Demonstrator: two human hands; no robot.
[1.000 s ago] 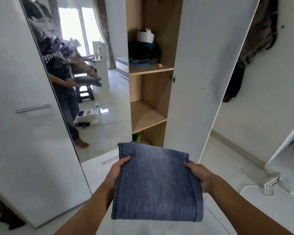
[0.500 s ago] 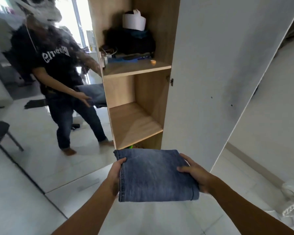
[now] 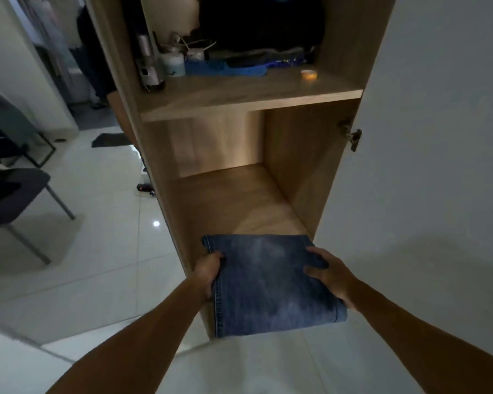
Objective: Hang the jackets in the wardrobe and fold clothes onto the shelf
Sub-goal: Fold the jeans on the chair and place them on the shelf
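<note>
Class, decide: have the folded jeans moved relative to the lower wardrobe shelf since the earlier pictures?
Yes. The folded jeans have come forward to the lower shelf; their far edge now overlaps its front.

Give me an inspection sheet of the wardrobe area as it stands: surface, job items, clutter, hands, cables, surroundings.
Surface: lower wooden shelf, bare where visible.
Job's things: folded jeans, held level at the lower shelf's front edge.
Clutter: upper shelf holds a dark bottle, a pale jar, blue cloth, dark clothes and a small round object.
Hands: left hand grips the jeans' left edge; right hand holds the right side.
Cables: nothing seen clearly.
Surroundings: open white door, tiled floor, dark chair.
</note>
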